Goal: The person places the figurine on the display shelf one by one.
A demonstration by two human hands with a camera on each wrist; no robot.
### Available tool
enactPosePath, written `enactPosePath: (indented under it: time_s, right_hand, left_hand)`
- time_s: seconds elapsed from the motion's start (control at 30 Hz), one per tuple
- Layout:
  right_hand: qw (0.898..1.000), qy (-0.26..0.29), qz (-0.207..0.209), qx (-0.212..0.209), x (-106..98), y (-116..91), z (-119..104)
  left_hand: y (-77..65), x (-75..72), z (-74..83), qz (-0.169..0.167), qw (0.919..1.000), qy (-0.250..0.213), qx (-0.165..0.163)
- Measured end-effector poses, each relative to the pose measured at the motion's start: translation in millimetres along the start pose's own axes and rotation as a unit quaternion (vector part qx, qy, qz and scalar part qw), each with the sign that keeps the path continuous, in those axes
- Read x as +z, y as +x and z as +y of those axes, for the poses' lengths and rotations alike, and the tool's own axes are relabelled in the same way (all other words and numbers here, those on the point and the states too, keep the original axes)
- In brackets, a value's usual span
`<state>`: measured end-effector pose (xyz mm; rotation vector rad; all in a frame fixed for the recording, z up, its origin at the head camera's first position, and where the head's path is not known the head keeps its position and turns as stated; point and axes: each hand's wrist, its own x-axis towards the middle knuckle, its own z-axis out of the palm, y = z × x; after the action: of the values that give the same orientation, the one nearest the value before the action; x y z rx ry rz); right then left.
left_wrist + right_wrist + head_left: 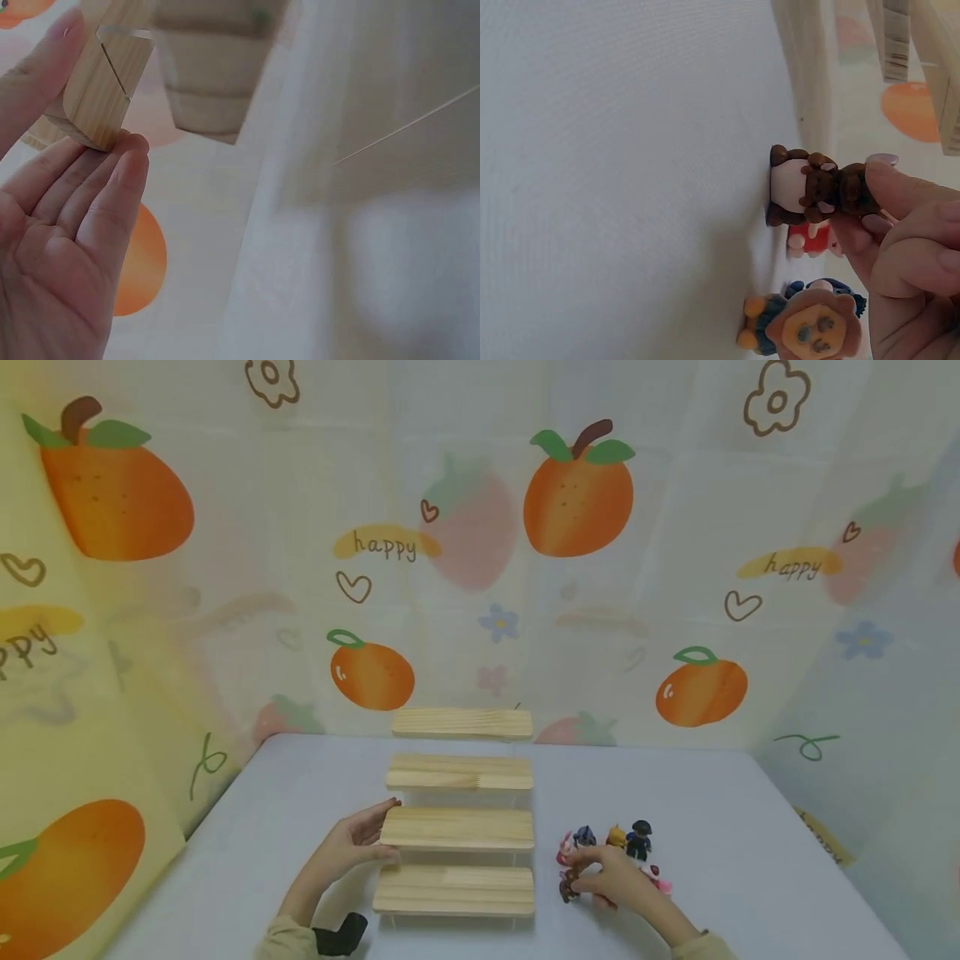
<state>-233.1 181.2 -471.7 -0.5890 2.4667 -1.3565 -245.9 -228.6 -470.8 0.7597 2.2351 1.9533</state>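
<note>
A wooden tiered stand [457,829] has several pale planks rising toward the back. My left hand [341,852] holds the left end of one middle plank, thumb at the front edge and fingers at the far edge; in the left wrist view the plank end [101,105] lies between thumb and fingertips. To the right of the stand, my right hand [618,881] pinches a brown animal figurine [789,187] with a pale belly by its head. It stands upright, its feet at the tabletop. Other figurines, including one with a lion-like face [814,330], cluster around that hand, which partly hides them.
Behind the right hand stand a dark-hatted figurine [640,841], a yellow one [616,837] and a blue one [584,836]. A black curved object [341,935] is by the left sleeve. A fruit-printed cloth [480,552] hangs behind the white table [697,793].
</note>
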Motion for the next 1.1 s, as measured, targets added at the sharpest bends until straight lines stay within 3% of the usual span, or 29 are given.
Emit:
enactPosePath:
  time_s: [0.23,0.4,0.57,0.77,0.9,1.1]
  right_hand:
    - [1.0,-0.006,0.013,0.002,1,-5,2]
    - [0.999,-0.004,0.044,-0.009,-2,-5,-2]
    - [0.996,0.074,0.042,0.011,-6,-1,-9]
    - [0.984,0.174,0.041,0.029,-17,1,-22]
    - [0.985,0.166,0.05,0.004,-29,1,-36]
    - [0.989,0.13,0.066,0.001,-38,11,-61]
  left_hand:
    - [-0.1,3.5,-4.3,-0.002,0.9998,-0.018,0.007]
    - [-0.3,4.4,-6.3,-0.019,0.9992,-0.015,0.032]
    - [-4.6,2.5,-5.5,-0.012,0.999,-0.014,0.042]
    - [-3.5,5.2,-5.2,0.01,0.9995,-0.024,0.015]
    - [-0.5,8.5,-6.0,0.015,0.9995,-0.028,0.005]
    - [0.5,5.2,-2.1,0.019,0.9997,-0.015,0.0]
